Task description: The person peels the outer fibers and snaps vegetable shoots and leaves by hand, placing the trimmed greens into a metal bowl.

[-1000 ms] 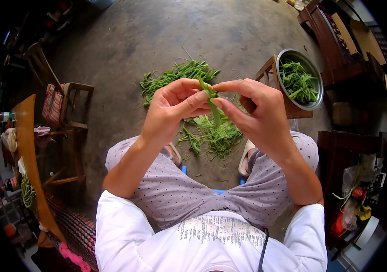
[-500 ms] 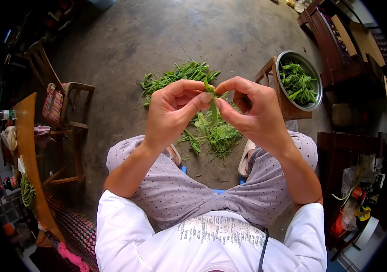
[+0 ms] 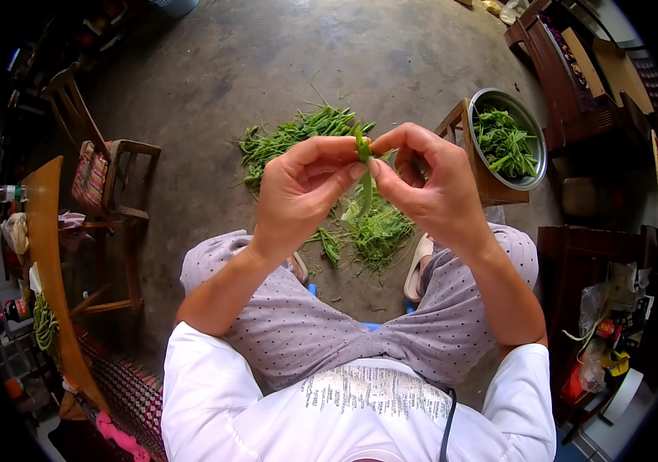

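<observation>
I see a round metal bowl [image 3: 528, 115] to the right, with cut greens [image 3: 505, 142] lying inside it in a loose mound and its rim reaching past the edge of the wooden stool [image 3: 502, 189] beneath. At the top left I catch part of a blue bucket [image 3: 175, 6]; I cannot tell what it holds. In front of me, the left hand [image 3: 302, 181] pinches a green shoot [image 3: 364, 192] between thumb and forefinger, and the right hand [image 3: 435, 181] has thumb and forefinger nearly closed on the same piece, its other fingers curled. The shoot is held above the floor, between the knees, its lower end hanging down. Beneath lies a tangle of wispy trimmings [image 3: 379, 235], with a heap of long greens [image 3: 290, 142] just beyond. I have a broad stretch of worn concrete floor [image 3: 221, 69] ahead of both piles. A wooden chair [image 3: 132, 146] and the long edge of a brown tabletop [image 3: 42, 223] bound my left; dark wooden furniture [image 3: 568, 115] bounds my right, behind the bowl.
</observation>
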Tool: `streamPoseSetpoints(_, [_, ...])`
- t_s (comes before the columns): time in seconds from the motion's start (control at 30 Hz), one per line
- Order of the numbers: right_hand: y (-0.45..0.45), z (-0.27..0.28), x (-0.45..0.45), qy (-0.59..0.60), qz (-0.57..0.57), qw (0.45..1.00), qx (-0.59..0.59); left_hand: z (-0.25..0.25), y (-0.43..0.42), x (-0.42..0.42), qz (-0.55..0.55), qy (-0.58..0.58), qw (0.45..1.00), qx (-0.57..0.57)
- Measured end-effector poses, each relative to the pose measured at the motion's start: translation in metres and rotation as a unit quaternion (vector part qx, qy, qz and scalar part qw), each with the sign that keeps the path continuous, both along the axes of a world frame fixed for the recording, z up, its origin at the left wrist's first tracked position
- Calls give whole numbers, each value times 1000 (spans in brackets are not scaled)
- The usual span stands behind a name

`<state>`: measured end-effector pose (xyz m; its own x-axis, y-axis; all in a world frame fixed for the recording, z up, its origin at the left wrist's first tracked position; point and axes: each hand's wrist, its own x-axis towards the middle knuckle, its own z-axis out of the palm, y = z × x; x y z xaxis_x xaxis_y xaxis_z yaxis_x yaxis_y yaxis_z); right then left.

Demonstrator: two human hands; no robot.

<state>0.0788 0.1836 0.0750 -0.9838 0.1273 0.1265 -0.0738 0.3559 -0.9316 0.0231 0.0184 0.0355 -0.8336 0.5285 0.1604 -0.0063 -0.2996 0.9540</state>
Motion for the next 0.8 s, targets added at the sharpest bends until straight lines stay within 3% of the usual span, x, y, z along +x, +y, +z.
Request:
streamPoseSetpoints(0.43, [-8, -5, -1, 14, -3, 1000, -17, -1, 5, 8, 83, 84, 992, -37])
streamPoseSetpoints(0.8, [-10, -8, -4, 31, -5, 999, -26, -6, 4, 6, 69, 70, 994, -46])
